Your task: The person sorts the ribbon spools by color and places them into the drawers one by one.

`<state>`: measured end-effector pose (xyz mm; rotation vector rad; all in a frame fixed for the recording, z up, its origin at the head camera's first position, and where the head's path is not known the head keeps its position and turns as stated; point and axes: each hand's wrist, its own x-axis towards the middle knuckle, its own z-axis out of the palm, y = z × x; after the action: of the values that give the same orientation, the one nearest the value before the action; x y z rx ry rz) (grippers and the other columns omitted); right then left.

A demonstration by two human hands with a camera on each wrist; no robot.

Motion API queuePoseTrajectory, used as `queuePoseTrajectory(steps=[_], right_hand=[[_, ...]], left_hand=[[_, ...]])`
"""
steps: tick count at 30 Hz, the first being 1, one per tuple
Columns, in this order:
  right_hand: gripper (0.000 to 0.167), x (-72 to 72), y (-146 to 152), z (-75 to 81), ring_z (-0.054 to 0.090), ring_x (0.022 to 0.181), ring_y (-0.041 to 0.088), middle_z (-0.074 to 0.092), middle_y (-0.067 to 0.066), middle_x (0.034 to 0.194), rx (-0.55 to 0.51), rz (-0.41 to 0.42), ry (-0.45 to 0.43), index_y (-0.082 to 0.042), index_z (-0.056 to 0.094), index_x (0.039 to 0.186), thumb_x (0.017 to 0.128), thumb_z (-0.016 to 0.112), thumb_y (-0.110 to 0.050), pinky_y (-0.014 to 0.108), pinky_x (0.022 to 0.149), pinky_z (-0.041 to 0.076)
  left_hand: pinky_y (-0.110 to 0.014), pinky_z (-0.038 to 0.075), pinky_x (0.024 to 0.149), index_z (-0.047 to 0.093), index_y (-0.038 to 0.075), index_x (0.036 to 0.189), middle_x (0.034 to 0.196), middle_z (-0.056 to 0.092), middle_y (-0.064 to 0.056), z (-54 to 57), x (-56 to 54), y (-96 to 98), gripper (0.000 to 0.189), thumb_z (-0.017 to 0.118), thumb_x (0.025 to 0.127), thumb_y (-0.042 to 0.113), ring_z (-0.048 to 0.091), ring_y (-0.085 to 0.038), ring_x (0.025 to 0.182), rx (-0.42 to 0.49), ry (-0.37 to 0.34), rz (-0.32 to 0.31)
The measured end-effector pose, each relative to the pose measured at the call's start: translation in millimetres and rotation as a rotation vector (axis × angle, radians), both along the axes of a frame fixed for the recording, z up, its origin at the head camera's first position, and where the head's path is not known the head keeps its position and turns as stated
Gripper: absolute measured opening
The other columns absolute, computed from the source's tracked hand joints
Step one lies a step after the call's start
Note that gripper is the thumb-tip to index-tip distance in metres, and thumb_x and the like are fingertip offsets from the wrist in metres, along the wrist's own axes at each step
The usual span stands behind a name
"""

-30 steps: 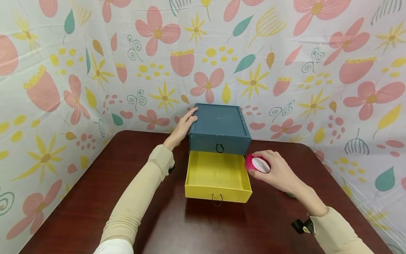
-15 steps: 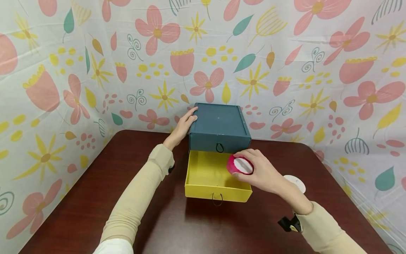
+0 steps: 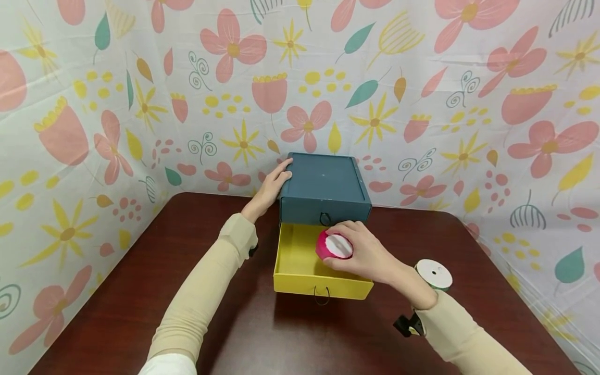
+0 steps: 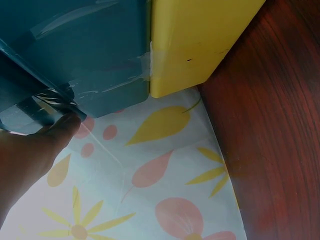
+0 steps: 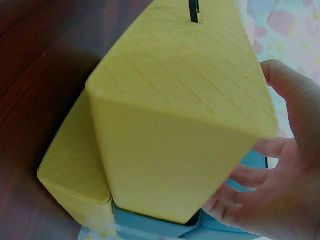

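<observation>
Two-handed work at a small drawer unit, head view with both wrist views. The right hand point(image 3: 363, 254), right of centre in the frame, is clamped on a magenta-and-white round object point(image 3: 334, 246), its fingers and thumb curled about the sides; the exact kind of object cannot be told. The object lies within the outline of the pulled-out yellow drawer point(image 3: 300, 284), towards that drawer's right side; whether it touches the drawer's floor is hidden. The left hand point(image 3: 270, 188), its fingers mostly extended, rests against the left side of the blue top unit point(image 3: 325, 177) near the frame's centre. At the top of the right wrist view, a black loop handle point(image 5: 194, 11) marks the drawer's front. On the counter point(image 3: 300, 344), at right in the head view, a white-faced spool with a green edge point(image 3: 434, 274) lies apart from the unit. The step in hand is probably placement in the drawer: the object would best be brought level and low, its sides and the knuckles clear of the right wall, before the fingers spread, while light, steady pressure from the left hand should guard against the unit sliding.
</observation>
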<state>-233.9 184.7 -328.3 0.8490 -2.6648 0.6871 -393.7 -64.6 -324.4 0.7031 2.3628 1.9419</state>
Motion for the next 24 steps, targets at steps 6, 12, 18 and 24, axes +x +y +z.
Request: queuePoseTrajectory(steps=[6,12,18,24], right_hand=[[0.053,-4.2,-10.6,-6.9,0.050,0.101,0.019,0.063,0.004,0.116,0.049,-0.013,-0.023,-0.017,0.064,0.117,0.072,0.082,-0.039,0.025,0.069,0.050],[0.055,-5.3,-17.7,-13.1,0.051,0.101,0.021,0.063,0.006,0.116,0.075,-0.010,-0.040,-0.014,0.065,0.117,0.071,0.081,-0.041,0.025,0.069,0.050],[0.055,-7.1,-20.1,-15.9,0.051,0.101,0.021,0.063,0.007,0.115,0.085,0.006,-0.058,-0.013,0.065,0.117,0.072,0.081,-0.041,0.025,0.068,0.049],[0.056,-10.2,-21.3,-16.2,0.050,0.101,0.022,0.063,0.008,0.116,0.092,0.009,-0.073,-0.012,0.064,0.117,0.073,0.081,-0.042,0.026,0.069,0.049]], left_hand=[[-0.047,0.028,0.115,0.027,0.031,0.154,0.162,0.018,0.001,1.1,1.9,0.3,0.054,0.039,0.102,0.040,0.027,-0.025,0.146,-0.014,0.019,0.014],[-0.047,0.032,0.111,0.027,0.030,0.154,0.162,0.020,0.000,-0.5,1.8,-0.5,0.054,0.039,0.102,0.041,0.035,-0.027,0.140,-0.015,0.017,0.015],[-0.048,0.027,0.116,0.027,0.030,0.154,0.162,0.018,0.001,2.5,4.2,-0.6,0.054,0.039,0.102,0.041,0.026,-0.025,0.147,-0.010,0.007,-0.001],[-0.047,0.029,0.114,0.026,0.029,0.154,0.162,0.018,0.002,2.5,3.1,-0.4,0.053,0.038,0.103,0.039,0.033,-0.026,0.141,-0.006,0.002,0.000]])
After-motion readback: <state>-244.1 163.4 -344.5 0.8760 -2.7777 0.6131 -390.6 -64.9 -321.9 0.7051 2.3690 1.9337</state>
